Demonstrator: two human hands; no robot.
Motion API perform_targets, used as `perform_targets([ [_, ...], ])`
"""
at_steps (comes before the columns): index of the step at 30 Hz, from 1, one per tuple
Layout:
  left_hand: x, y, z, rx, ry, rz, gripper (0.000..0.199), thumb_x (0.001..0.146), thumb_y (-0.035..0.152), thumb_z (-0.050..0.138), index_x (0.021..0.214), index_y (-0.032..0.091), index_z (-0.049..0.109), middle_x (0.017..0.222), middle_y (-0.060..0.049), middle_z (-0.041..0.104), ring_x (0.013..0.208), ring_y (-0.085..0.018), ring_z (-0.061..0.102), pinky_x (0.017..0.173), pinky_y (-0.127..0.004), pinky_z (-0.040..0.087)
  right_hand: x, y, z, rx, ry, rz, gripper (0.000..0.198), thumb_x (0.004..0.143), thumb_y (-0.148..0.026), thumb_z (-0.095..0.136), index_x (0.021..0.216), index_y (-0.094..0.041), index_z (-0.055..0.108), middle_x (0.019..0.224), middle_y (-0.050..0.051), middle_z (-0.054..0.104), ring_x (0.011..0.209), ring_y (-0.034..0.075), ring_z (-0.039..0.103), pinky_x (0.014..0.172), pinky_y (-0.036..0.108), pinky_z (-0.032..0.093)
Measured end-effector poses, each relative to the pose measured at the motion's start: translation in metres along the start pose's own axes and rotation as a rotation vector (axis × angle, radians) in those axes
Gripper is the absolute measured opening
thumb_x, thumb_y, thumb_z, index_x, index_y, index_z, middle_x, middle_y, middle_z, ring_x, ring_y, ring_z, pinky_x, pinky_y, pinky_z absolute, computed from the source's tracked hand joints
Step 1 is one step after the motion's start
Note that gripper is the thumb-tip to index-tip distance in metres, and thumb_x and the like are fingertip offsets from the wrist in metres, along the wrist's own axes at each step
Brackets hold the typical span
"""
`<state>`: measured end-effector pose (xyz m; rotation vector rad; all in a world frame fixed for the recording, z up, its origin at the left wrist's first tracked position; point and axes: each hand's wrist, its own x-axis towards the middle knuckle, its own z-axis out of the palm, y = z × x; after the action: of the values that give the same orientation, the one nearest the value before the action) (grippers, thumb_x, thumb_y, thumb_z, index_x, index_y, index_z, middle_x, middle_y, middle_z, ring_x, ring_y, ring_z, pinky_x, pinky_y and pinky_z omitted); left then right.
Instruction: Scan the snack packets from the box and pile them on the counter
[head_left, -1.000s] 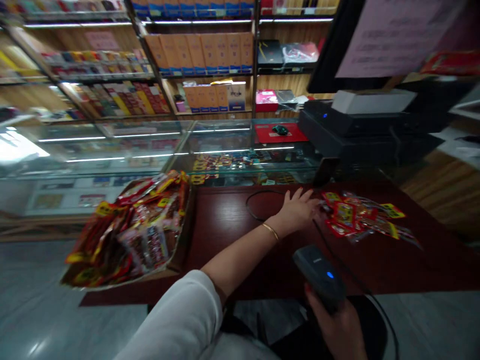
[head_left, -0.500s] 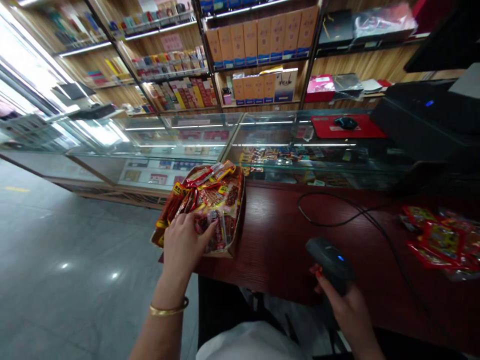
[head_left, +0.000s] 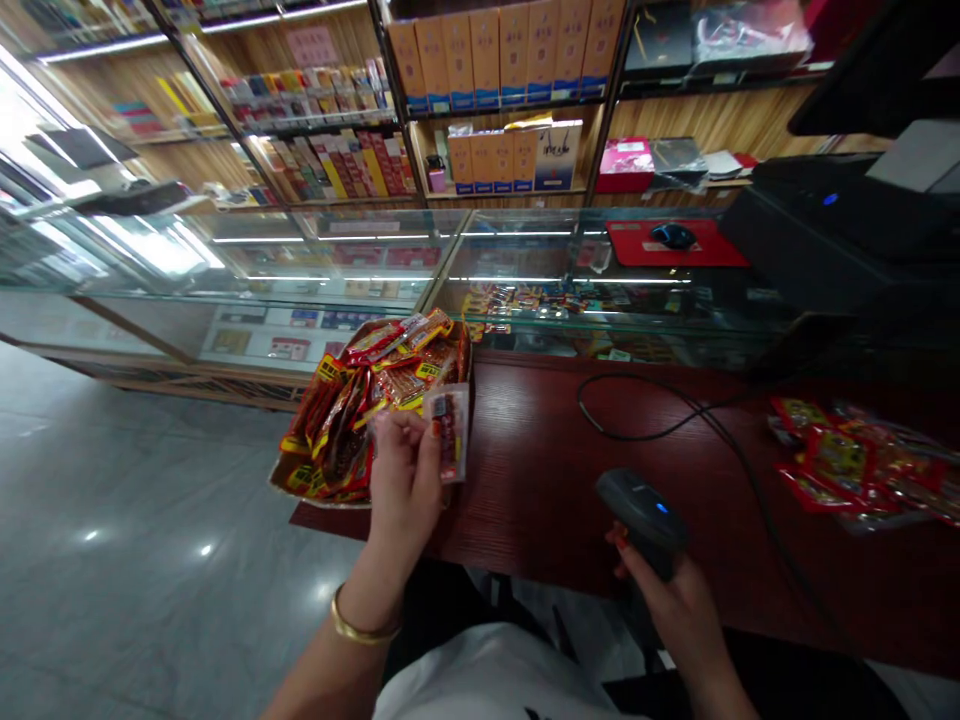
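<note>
My left hand (head_left: 405, 470), with a gold bangle (head_left: 361, 622) at the wrist, pinches a clear snack packet (head_left: 450, 435) with dark red contents. It is held over the right side of a cardboard box (head_left: 289, 482) at the left end of the wooden counter. Several red and yellow snack packets (head_left: 330, 400) fill the box. A dark barcode scanner (head_left: 641, 515) with a lit blue light is gripped in my right hand (head_left: 675, 590), its head pointing up and left above the counter.
More red snack packets (head_left: 855, 460) lie in a pile on the right of the counter (head_left: 525, 460). A black cable (head_left: 712, 410) loops across the wood. Behind stand glass display cases (head_left: 360, 250), a mouse (head_left: 673, 236) on a red mat (head_left: 637, 245), and shelves of boxes (head_left: 487, 60).
My left hand has closed on a clear snack packet and lifted it up and to the right within the box area. The scanner stays in my right hand. The view has shifted slightly.
</note>
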<state>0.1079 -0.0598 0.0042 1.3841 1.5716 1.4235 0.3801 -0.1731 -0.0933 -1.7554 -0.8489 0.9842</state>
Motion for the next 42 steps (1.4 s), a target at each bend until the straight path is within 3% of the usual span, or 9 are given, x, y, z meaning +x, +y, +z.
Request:
perform_targets([
  [3, -0.016, 0.001, 0.039, -0.392, -0.251, -0.299, 0.029, 0.088, 0.040, 0.068, 0.105, 0.025, 0.050, 0.078, 0.003, 0.063, 0.065, -0.014, 0.063, 0.063, -0.025, 0.050, 0.004, 0.000, -0.003, -0.015, -0.022, -0.003, 0.053, 0.074, -0.062, 0.077, 0.097, -0.014, 0.078, 0.093, 0.014, 0.082, 0.068, 0.024, 0.075, 0.066, 0.033, 0.059],
  [6, -0.023, -0.016, 0.072, -0.614, -0.449, -0.571, 0.047, 0.075, 0.027, 0.077, 0.118, 0.022, 0.057, 0.095, -0.002, 0.073, 0.074, -0.016, 0.070, 0.070, -0.027, 0.053, 0.006, 0.003, -0.007, -0.015, -0.103, 0.001, 0.056, 0.071, -0.064, 0.079, 0.096, -0.014, 0.079, 0.093, 0.015, 0.083, 0.071, 0.027, 0.077, 0.066, 0.034, 0.061],
  [10, -0.022, -0.052, 0.091, -0.714, -0.445, -0.673, 0.047, 0.071, 0.021, 0.076, 0.117, 0.017, 0.072, 0.108, -0.006, 0.077, 0.087, -0.018, 0.072, 0.080, -0.027, 0.052, 0.000, 0.001, -0.008, -0.062, -0.090, -0.061, 0.050, 0.075, -0.061, 0.077, 0.095, -0.015, 0.080, 0.089, 0.013, 0.083, 0.074, 0.028, 0.078, 0.070, 0.034, 0.062],
  [15, -0.022, -0.075, 0.089, -0.736, -0.447, -0.734, 0.051, 0.077, 0.025, 0.075, 0.128, 0.020, 0.072, 0.121, -0.008, 0.076, 0.096, -0.020, 0.072, 0.086, -0.030, 0.053, -0.008, -0.001, -0.007, -0.200, -0.190, -0.237, 0.039, 0.081, -0.053, 0.074, 0.100, -0.019, 0.081, 0.097, 0.011, 0.084, 0.091, 0.031, 0.079, 0.086, 0.036, 0.062],
  [18, -0.023, -0.080, 0.084, -0.666, -0.521, -0.722, 0.058, 0.079, 0.026, 0.076, 0.136, 0.022, 0.067, 0.127, -0.009, 0.073, 0.096, -0.020, 0.072, 0.085, -0.030, 0.054, -0.007, 0.000, -0.007, -0.252, -0.207, -0.312, 0.036, 0.086, -0.049, 0.070, 0.103, -0.019, 0.080, 0.102, 0.010, 0.083, 0.094, 0.030, 0.079, 0.087, 0.035, 0.061],
  [21, -0.025, -0.082, 0.081, -0.600, -0.620, -0.613, 0.063, 0.080, 0.028, 0.078, 0.141, 0.024, 0.063, 0.135, -0.009, 0.069, 0.107, -0.022, 0.071, 0.095, -0.032, 0.052, -0.006, -0.002, -0.007, -0.280, -0.203, -0.339, 0.035, 0.088, -0.048, 0.069, 0.103, -0.018, 0.080, 0.097, 0.011, 0.083, 0.089, 0.029, 0.079, 0.084, 0.034, 0.062],
  [28, -0.026, -0.081, 0.076, -0.423, -0.812, -0.399, 0.048, 0.085, 0.028, 0.072, 0.132, 0.017, 0.069, 0.135, -0.012, 0.069, 0.126, -0.027, 0.063, 0.114, -0.040, 0.042, -0.006, -0.009, -0.008, -0.363, -0.177, -0.420, 0.027, 0.090, -0.042, 0.066, 0.102, -0.021, 0.078, 0.100, 0.008, 0.083, 0.092, 0.028, 0.079, 0.085, 0.033, 0.060],
  [35, -0.020, -0.073, 0.072, -0.325, -0.820, -0.441, 0.053, 0.081, 0.016, 0.067, 0.133, 0.014, 0.068, 0.130, -0.011, 0.072, 0.118, -0.025, 0.067, 0.111, -0.038, 0.046, -0.007, -0.006, -0.010, -0.451, -0.165, -0.465, 0.028, 0.089, -0.041, 0.064, 0.103, -0.021, 0.077, 0.101, 0.009, 0.081, 0.096, 0.029, 0.077, 0.088, 0.035, 0.059],
  [42, -0.017, -0.069, 0.073, -0.293, -0.832, -0.419, 0.054, 0.080, 0.019, 0.064, 0.133, 0.013, 0.068, 0.131, -0.012, 0.071, 0.120, -0.028, 0.067, 0.111, -0.040, 0.045, -0.009, -0.011, -0.012, -0.492, -0.148, -0.466, 0.028, 0.090, -0.042, 0.062, 0.099, -0.021, 0.077, 0.097, 0.010, 0.080, 0.092, 0.029, 0.077, 0.084, 0.036, 0.059],
])
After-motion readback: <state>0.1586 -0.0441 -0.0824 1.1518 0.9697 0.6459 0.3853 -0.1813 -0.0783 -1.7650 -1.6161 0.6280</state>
